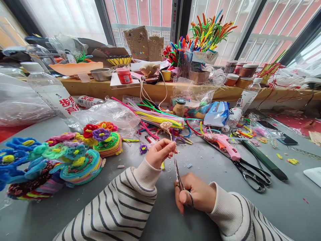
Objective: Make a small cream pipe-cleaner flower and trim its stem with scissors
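Note:
My left hand is pinched shut on the stem of a small cream pipe-cleaner flower, which stands above the grey table. My right hand grips small scissors, fingers through the handles. The blades point up toward the stem just below my left fingertips. Both arms wear striped cream sleeves. Small cut scraps lie on the table near my hands.
Stacks of colourful pipe-cleaner flower coasters lie at the left. A pink glue gun, large black scissors and a dark green bar lie at the right. Loose pipe cleaners, plastic bags, bottles and a wooden shelf fill the back.

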